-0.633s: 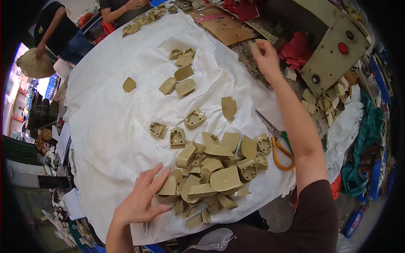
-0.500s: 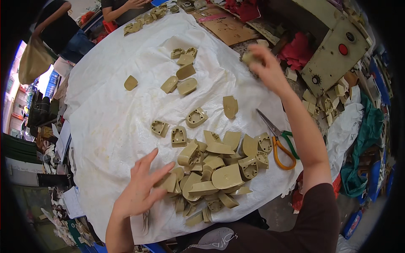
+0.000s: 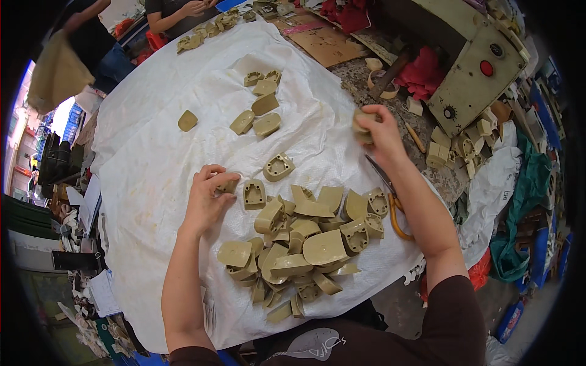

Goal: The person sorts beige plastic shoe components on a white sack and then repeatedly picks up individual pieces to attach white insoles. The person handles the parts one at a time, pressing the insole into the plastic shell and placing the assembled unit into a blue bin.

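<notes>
Our left hand (image 3: 207, 198) has moved up off the heap to a single piece, and our right hand (image 3: 381, 131) has come back toward us with one in its grip.

Our left hand now curls narrowly around a small tan moulded piece (image 3: 229, 184) lying on the white sheet (image 3: 146, 158), just left of another piece lying hollow side up (image 3: 254, 194). Our right hand is closed on a tan piece (image 3: 361, 125), held above the sheet's right edge near the speckled counter (image 3: 360, 76). Between our forearms lies the heap of tan pieces (image 3: 299, 244); orange-handled scissors (image 3: 397, 213) lie just under our right wrist. Further up the sheet sits a smaller cluster of pieces (image 3: 259, 100), and another person's hands (image 3: 195, 7) work at the far edge.
</notes>
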Action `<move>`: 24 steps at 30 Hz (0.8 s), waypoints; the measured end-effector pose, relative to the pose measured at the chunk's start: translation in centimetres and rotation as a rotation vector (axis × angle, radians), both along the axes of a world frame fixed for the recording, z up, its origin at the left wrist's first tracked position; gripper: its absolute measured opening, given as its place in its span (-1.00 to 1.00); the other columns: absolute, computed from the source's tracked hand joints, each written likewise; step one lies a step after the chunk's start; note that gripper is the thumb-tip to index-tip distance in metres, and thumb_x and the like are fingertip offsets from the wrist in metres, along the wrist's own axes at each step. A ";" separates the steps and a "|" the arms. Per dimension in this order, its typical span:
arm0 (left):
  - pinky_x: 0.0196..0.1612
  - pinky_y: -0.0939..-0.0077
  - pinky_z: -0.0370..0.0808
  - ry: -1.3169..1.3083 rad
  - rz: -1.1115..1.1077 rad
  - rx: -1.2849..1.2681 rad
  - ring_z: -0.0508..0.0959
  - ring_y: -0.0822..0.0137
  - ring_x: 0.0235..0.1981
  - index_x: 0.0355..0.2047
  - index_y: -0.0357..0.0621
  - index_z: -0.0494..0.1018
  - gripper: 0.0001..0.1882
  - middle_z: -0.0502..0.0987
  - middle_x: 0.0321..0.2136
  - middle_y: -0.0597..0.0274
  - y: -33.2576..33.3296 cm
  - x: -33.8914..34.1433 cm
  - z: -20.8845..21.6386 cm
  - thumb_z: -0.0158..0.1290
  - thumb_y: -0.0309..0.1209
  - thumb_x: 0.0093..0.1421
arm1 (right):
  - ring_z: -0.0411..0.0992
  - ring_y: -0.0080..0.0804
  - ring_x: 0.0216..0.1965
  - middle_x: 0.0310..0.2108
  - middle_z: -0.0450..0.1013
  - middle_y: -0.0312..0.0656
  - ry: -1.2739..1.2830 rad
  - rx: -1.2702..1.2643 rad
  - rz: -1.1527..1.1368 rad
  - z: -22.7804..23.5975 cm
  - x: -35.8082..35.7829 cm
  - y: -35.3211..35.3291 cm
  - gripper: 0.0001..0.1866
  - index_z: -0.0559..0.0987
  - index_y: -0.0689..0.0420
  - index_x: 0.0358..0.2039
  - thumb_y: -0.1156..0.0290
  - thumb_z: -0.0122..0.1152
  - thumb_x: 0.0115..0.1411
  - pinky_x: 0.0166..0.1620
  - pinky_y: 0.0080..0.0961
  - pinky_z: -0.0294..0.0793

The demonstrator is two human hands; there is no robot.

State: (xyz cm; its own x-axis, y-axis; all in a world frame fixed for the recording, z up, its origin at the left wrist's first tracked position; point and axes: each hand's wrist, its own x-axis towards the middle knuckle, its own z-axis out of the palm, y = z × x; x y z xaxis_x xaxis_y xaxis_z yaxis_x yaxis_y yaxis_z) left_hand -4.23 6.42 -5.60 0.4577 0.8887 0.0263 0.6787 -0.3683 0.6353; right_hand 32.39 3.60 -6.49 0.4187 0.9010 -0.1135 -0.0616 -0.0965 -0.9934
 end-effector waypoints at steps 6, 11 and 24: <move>-0.24 0.70 0.36 -0.133 0.057 -0.148 0.38 0.56 -0.29 -0.14 0.01 0.60 -0.46 0.35 -0.09 0.36 0.5 -0.5 0.3 0.18 -0.73 -0.19 | 0.42 -0.19 -0.24 -0.17 0.46 -0.10 -0.915 0.381 0.539 3.2 -0.3 -6.1 -0.64 0.51 0.14 -0.19 0.20 0.29 0.08 -0.13 -0.24 0.41; -0.19 0.69 0.37 -0.252 0.090 -0.303 0.36 0.58 -0.28 -0.12 -0.03 0.59 -0.44 0.35 -0.09 0.39 1.3 -1.2 0.2 0.18 -0.74 -0.20 | 0.16 0.05 0.20 0.09 0.35 -0.05 -1.224 0.289 1.035 8.1 -1.6 -11.7 -0.42 0.53 -0.07 -0.05 -0.20 0.15 0.06 0.16 0.17 0.04; -0.25 0.74 0.35 -0.114 0.080 -0.113 0.36 0.56 -0.33 -0.05 -0.04 0.54 -0.39 0.38 -0.08 0.38 0.8 -0.4 0.0 0.22 -0.66 -0.22 | 0.34 -0.14 -0.08 -0.14 0.41 -0.13 -1.302 0.496 1.154 3.1 -11.1 3.6 -0.50 0.52 0.02 -0.02 0.54 0.27 -0.05 0.01 -0.33 0.37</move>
